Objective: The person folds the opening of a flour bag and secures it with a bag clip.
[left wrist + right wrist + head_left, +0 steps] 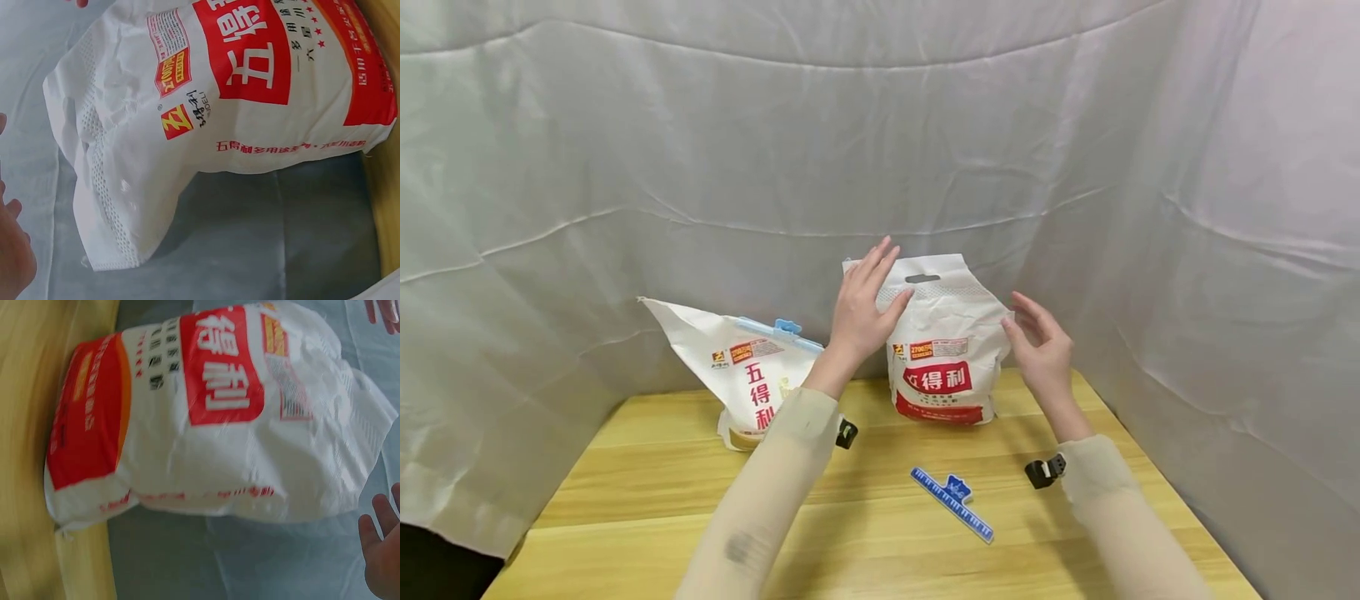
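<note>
A white flour bag [955, 329] with red print and a cut-out handle stands upright at the back of the table. In the head view my left hand [863, 310] is raised in front of its upper left side, fingers straight. My right hand [1047, 354] is by the upper right edge, fingers loosely bent. The right wrist view shows a gap between that hand [386, 550] and the bag [219, 450]. From the left wrist, the bag's top [119, 206] looks creased and folded over, and only part of the left hand [14, 250] shows.
A second flour bag [700, 333] leans at the left, its top held by a light blue clip [778, 332]; my left forearm partly covers it. A dark blue piano-key clip [953, 502] lies on the wooden table [647, 483]. Grey cloth [775, 150] hangs behind and at the sides.
</note>
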A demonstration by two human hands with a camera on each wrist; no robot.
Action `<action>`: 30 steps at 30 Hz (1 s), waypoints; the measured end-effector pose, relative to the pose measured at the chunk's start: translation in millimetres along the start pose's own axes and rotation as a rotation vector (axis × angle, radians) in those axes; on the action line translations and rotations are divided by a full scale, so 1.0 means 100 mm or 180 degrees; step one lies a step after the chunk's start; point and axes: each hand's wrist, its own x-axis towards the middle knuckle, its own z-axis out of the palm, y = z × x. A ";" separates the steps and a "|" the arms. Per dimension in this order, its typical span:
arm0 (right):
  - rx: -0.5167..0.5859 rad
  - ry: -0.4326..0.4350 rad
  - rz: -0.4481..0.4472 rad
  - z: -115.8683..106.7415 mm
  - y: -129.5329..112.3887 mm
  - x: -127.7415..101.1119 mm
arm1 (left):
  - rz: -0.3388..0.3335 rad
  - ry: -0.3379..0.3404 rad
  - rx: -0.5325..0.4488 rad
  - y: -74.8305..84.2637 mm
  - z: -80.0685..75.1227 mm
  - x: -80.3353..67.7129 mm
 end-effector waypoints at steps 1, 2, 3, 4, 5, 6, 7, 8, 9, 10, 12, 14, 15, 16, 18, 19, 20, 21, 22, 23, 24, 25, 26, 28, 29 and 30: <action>-0.0055 -0.0001 -0.0021 -0.02 0.03 0.01 | 0.0019 -0.0022 0.0004 0.00 0.02 0.03; -0.0101 -0.0002 -0.0038 -0.04 0.07 0.03 | 0.0035 -0.0051 0.0015 0.00 0.04 0.06; -0.0153 -0.0002 -0.0049 -0.05 0.11 0.04 | 0.0048 -0.0086 0.0023 0.00 0.06 0.09; -0.0215 -0.0009 -0.0049 -0.07 0.15 0.06 | 0.0058 -0.0129 0.0046 0.00 0.08 0.11; -0.0275 -0.0021 -0.0046 -0.08 0.18 0.07 | 0.0064 -0.0176 0.0069 0.01 0.09 0.14; -0.0338 -0.0037 -0.0032 -0.09 0.20 0.08 | 0.0065 -0.0229 0.0091 0.01 0.11 0.16; -0.0364 -0.0057 -0.0019 -0.10 0.23 0.09 | 0.0073 -0.0280 0.0135 0.02 0.12 0.19; -0.0378 -0.0080 -0.0003 -0.11 0.25 0.10 | 0.0069 -0.0331 0.0148 0.02 0.13 0.21; -0.0394 -0.0103 0.0011 -0.12 0.27 0.11 | 0.0060 -0.0377 0.0156 0.03 0.15 0.23; -0.0403 -0.0132 0.0028 -0.13 0.30 0.11 | 0.0055 -0.0416 0.0167 0.03 0.16 0.24; -0.0380 -0.0192 0.0056 -0.15 0.34 0.12 | 0.0031 -0.0479 0.0181 0.04 0.19 0.27; -0.0350 -0.0255 0.0087 -0.17 0.38 0.13 | 0.0016 -0.0528 0.0197 0.04 0.22 0.30; -0.0348 -0.0285 0.0105 -0.17 0.39 0.14 | 0.0011 -0.0558 0.0206 0.04 0.24 0.31; -0.0346 -0.0319 0.0128 -0.17 0.39 0.14 | 0.0011 -0.0585 0.0210 0.04 0.26 0.33; -0.0363 -0.0375 0.0169 -0.17 0.41 0.16 | 0.0013 -0.0648 0.0233 0.05 0.29 0.36; -0.0394 -0.0401 0.0194 -0.17 0.41 0.16 | 0.0016 -0.0683 0.0246 0.05 0.31 0.38; -0.0411 -0.0426 0.0213 -0.17 0.42 0.17 | 0.0010 -0.0729 0.0267 0.05 0.32 0.39; -0.0446 -0.0451 0.0235 -0.16 0.43 0.17 | 0.0005 -0.0775 0.0289 0.05 0.34 0.41; -0.0482 -0.0480 0.0258 -0.16 0.44 0.18 | -0.0008 -0.0821 0.0319 0.06 0.36 0.42; -0.0524 -0.0512 0.0285 -0.16 0.44 0.18 | -0.0027 -0.0871 0.0355 0.06 0.38 0.43; -0.0550 -0.0543 0.0318 -0.15 0.45 0.18 | -0.0048 -0.0924 0.0392 0.06 0.40 0.43; -0.0574 -0.0571 0.0343 -0.15 0.45 0.18 | -0.0068 -0.0970 0.0422 0.06 0.42 0.44; -0.0581 -0.0598 0.0367 -0.14 0.45 0.18 | -0.0093 -0.1016 0.0457 0.06 0.43 0.44; -0.0592 -0.0642 0.0399 -0.13 0.45 0.18 | -0.0124 -0.1075 0.0514 0.06 0.46 0.44; -0.0598 -0.0655 0.0411 -0.12 0.45 0.18 | -0.0136 -0.1096 0.0539 0.06 0.48 0.43; -0.0594 -0.0660 0.0413 -0.12 0.46 0.17 | -0.0145 -0.1112 0.0559 0.05 0.48 0.43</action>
